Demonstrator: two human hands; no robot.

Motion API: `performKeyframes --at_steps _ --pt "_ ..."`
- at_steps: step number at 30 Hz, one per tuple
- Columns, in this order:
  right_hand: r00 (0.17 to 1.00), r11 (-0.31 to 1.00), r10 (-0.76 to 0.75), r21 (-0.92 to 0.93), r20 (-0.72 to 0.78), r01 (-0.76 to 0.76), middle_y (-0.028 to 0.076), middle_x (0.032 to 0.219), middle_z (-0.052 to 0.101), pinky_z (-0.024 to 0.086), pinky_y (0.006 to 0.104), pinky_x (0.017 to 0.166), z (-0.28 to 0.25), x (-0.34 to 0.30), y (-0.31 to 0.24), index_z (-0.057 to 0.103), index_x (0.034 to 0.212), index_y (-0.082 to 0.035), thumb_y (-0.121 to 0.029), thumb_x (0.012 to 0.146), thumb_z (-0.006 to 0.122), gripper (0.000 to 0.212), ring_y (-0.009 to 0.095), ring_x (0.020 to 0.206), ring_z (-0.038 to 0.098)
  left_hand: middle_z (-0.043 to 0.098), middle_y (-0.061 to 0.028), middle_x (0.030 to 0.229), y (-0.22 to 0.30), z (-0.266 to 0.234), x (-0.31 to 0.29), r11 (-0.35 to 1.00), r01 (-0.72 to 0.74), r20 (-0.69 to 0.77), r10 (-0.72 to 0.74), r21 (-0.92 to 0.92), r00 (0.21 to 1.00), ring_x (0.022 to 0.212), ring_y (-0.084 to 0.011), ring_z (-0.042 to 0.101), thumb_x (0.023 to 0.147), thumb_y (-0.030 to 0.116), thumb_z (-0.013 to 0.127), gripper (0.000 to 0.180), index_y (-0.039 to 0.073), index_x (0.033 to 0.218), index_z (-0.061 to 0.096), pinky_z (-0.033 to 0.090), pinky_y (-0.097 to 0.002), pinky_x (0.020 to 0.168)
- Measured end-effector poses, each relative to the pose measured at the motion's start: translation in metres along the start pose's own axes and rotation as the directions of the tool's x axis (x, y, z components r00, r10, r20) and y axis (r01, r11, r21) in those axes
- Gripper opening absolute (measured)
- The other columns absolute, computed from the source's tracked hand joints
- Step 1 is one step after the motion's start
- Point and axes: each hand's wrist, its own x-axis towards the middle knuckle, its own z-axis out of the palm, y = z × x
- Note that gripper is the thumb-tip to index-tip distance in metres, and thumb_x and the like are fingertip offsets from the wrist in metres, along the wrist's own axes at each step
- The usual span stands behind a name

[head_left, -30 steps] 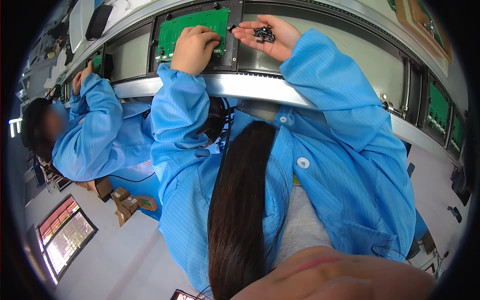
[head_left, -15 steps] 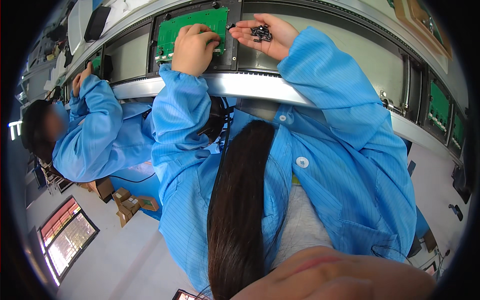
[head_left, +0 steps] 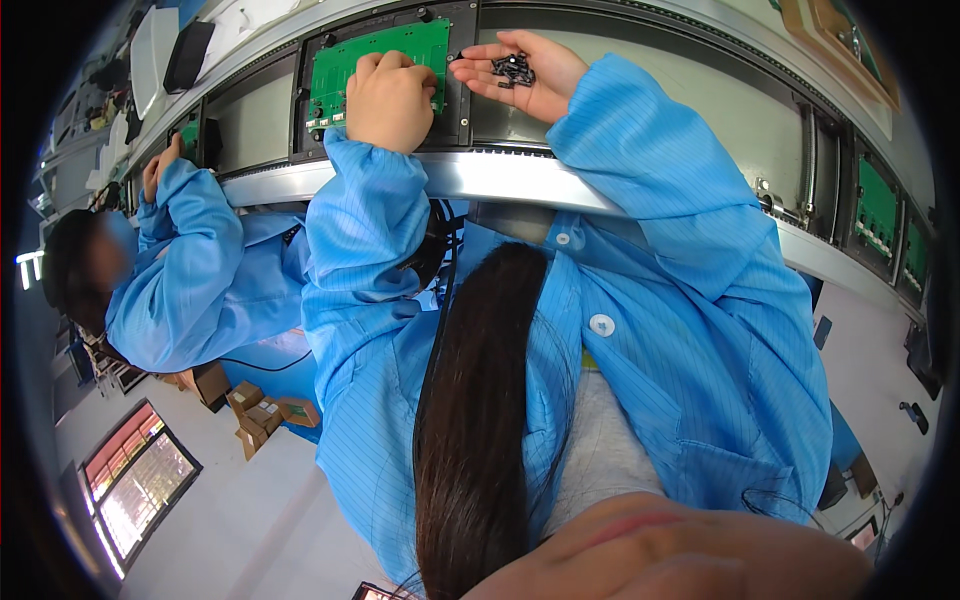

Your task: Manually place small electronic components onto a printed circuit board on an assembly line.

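A green circuit board (head_left: 380,50) sits in a black frame (head_left: 300,105) on the conveyor in front of me. My left hand (head_left: 388,103) is over the board's right half, fingers bent and drawn together near its surface. Whatever may be between those fingertips is hidden behind the hand. Just right of the frame, my right hand (head_left: 535,75) is turned palm up with its fingers stretched toward the board. A small pile of black cylindrical electronic parts (head_left: 513,70) rests on its palm and fingers.
A metal rail (head_left: 500,178) runs along the conveyor's near side. More framed green boards (head_left: 875,205) stand at the far right. On the left, a co-worker in a blue coat (head_left: 180,290) has hands at another board (head_left: 190,135). Cardboard boxes (head_left: 255,410) lie behind.
My left hand's fingers have drawn closer together over the board. My right hand has shifted slightly left with the black parts. The view has moved a little.
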Motion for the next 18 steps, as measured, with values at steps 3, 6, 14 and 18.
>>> performKeyframes --at_steps 3,6,14,18 --pt "1.000 1.000 -0.005 -0.004 0.004 0.005 0.027 0.105 0.056 0.050 0.0332 0.087 0.000 -0.001 0.000 0.047 0.108 0.015 -0.019 0.093 0.026 0.042 0.031 0.095 0.060 0.057 -0.0031 0.094 0.002 -0.003 0.002 0.999 0.037 0.027 -0.038 0.016 0.999 0.096 -0.0263 0.047 0.072 0.011 0.062 0.010 0.012 0.078 0.069 0.040 -0.0377 0.084" --pt "1.000 1.000 0.000 0.009 -0.008 0.000 0.027 0.104 0.057 0.050 0.0336 0.086 0.000 -0.001 0.000 0.047 0.108 0.015 -0.018 0.093 0.026 0.042 0.031 0.094 0.061 0.057 -0.0031 0.096 -0.001 -0.003 0.003 0.999 0.031 -0.001 -0.032 -0.040 1.000 0.097 -0.0271 0.047 0.072 0.011 0.063 0.009 0.012 0.077 0.069 0.040 -0.0381 0.084" --pt "1.000 1.000 0.003 0.020 0.002 -0.003 0.028 0.107 0.055 0.049 0.0344 0.088 -0.002 -0.001 -0.001 0.046 0.110 0.015 -0.019 0.093 0.027 0.042 0.032 0.097 0.059 0.057 -0.0028 0.104 0.008 0.011 -0.022 0.997 -0.030 -0.291 0.008 -0.071 0.957 0.099 -0.0277 0.046 0.071 0.011 0.063 0.009 0.012 0.078 0.069 0.039 -0.0389 0.086" --pt "1.000 1.000 0.007 0.022 0.019 -0.007 0.029 0.113 0.052 0.046 0.0344 0.093 -0.004 -0.001 -0.002 0.044 0.114 0.015 -0.021 0.093 0.032 0.044 0.032 0.104 0.056 0.058 -0.0026 0.107 0.011 0.011 -0.028 0.998 -0.023 -0.326 0.003 -0.056 0.945 0.100 -0.0257 0.047 0.071 0.010 0.065 0.013 0.012 0.083 0.069 0.039 -0.0370 0.088"
